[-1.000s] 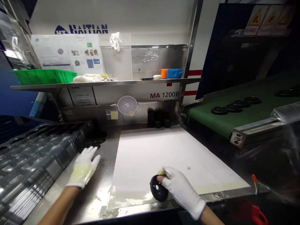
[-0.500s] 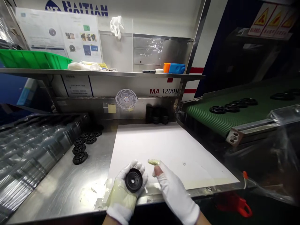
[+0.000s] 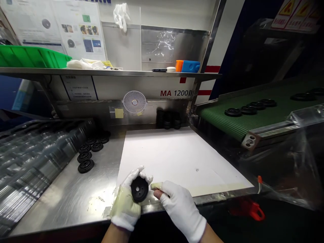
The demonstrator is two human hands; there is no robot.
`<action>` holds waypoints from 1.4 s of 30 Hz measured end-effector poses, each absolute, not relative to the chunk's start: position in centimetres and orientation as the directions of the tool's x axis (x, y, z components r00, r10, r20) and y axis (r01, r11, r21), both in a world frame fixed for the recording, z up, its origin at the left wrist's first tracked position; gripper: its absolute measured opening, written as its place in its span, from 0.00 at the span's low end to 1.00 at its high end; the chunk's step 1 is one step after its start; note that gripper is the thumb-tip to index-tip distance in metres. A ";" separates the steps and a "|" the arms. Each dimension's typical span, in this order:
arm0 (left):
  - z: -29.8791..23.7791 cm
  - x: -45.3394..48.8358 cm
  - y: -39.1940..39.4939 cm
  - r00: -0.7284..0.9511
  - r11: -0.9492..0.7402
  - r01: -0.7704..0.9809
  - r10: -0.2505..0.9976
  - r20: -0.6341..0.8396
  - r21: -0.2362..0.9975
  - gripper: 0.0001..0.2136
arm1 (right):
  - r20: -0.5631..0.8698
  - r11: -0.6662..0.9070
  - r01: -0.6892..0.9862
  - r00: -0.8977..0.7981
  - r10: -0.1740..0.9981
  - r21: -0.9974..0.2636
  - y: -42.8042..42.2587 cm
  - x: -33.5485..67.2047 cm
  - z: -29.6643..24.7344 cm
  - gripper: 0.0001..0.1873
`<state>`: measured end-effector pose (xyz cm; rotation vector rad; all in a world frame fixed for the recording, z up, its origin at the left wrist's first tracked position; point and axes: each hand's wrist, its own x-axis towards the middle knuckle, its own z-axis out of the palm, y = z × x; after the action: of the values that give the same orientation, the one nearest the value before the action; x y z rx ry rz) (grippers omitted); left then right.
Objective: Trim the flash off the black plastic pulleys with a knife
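A steel counter (image 3: 76, 192) fills the lower frame, with a white sheet (image 3: 177, 152) laid over its middle and machine panels behind. At the bottom centre, the gloved left hand (image 3: 126, 204) cups a black disc (image 3: 139, 189) just above the sheet's near-left corner, fingers curled around its rim and the face turned up. The right hand (image 3: 178, 207), just beside it, pinches a pale strip (image 3: 156, 185) between thumb and forefinger; the strip's tip is close to the disc's right edge, and I cannot tell whether it touches.

The disc looks like a moulded part: light, stiff and matte rather than slick, probably not fragile. The rim seems the best place to hold it, leaving the holed face free.

More discs (image 3: 86, 166) lie in a row at centre left, beside stacked clear trays (image 3: 30, 158). At the right, a green belt (image 3: 253, 125) carries others. A small fan (image 3: 134, 101) sits under the shelf (image 3: 113, 72). Nothing crowds the hands; a red-handled tool (image 3: 249, 211) hangs below the counter's edge at lower right.
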<state>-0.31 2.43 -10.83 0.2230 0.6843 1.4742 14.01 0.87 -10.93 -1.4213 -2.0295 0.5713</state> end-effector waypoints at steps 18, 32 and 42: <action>-11.3 0.2 2.5 -0.123 0.026 -0.863 0.957 -0.261 0.504 0.06 | 0.388 0.416 0.856 -0.286 0.876 -0.308 0.4 12.1 -13.4 0.14; -11.0 0.6 2.8 -0.204 -0.046 -0.854 0.946 -0.250 0.519 0.09 | 0.414 0.386 0.836 -0.216 0.884 -0.390 -0.1 11.1 -14.2 0.12; -11.4 0.4 2.7 -0.125 0.038 -0.884 0.942 -0.313 0.467 0.12 | 0.458 0.393 0.859 -0.220 0.862 -0.328 -0.2 10.8 -14.7 0.13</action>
<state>0.36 2.71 -11.45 0.1129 0.6555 1.5653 10.77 -0.21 -14.72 -1.4661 -2.0789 0.0057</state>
